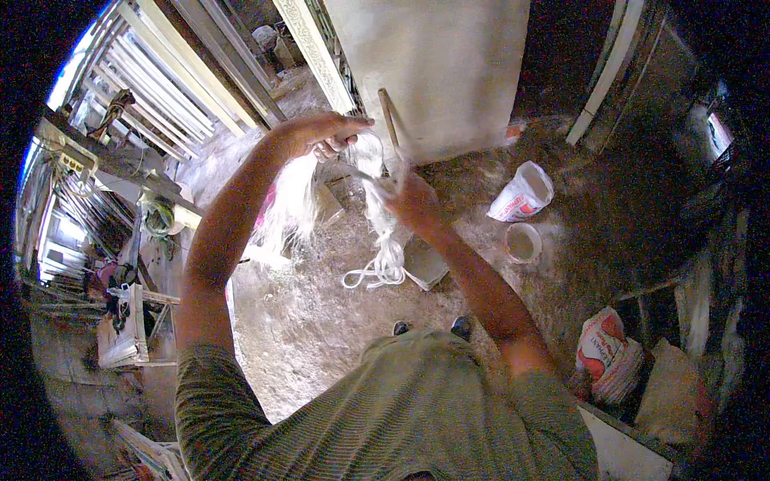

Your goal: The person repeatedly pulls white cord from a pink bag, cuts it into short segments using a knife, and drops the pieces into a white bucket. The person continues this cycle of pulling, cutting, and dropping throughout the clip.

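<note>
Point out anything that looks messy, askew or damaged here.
The white cord below the right hand looks untidy: bunched up, a loose loop sticking out leftward. The white fibres to its left look ragged and uneven.

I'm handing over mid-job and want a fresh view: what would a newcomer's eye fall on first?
Probably the bright white fibres just below the left hand, the brightest thing near the middle. Next, the looped white cord, below the blurred right hand in the picture. Farther right, a white-and-red sack stands on the floor by a round tub.
</note>
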Demonstrator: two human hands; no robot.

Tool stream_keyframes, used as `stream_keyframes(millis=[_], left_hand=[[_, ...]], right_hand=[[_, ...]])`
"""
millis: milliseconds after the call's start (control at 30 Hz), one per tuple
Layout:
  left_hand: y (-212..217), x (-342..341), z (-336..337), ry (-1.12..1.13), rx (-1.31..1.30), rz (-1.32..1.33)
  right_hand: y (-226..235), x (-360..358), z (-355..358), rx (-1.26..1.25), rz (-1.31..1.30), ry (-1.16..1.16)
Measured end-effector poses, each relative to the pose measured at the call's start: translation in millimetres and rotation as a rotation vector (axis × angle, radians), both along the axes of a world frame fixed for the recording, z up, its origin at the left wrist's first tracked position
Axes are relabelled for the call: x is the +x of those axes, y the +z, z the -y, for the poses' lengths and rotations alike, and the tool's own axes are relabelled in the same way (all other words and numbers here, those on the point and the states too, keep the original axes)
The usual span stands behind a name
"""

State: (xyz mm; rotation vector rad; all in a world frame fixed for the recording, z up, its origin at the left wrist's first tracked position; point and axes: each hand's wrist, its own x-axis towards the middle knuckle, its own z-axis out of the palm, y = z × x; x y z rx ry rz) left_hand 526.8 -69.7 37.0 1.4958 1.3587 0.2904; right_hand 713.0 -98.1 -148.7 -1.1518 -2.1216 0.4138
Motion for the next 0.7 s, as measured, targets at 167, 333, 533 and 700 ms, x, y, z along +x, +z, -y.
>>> stream_keyframes(millis=[167, 333, 533, 700], left_hand=[[-6, -13, 26, 0.153, 0.088, -0.137], [-52, -59, 46, 0.254, 0.490, 0.009], [-94, -54, 29, 0.511, 0.698, 0.242], [-76, -37, 26, 0.542, 0.858, 0.376]], right_hand=[[63, -29, -35, -0.051, -0.057, -0.196], [116, -24, -44, 0.119, -0.085, -0.209], [161, -27, -51, 0.199, -0.090, -0.137], [190, -21, -55, 0.148, -0.036, -0.112]])
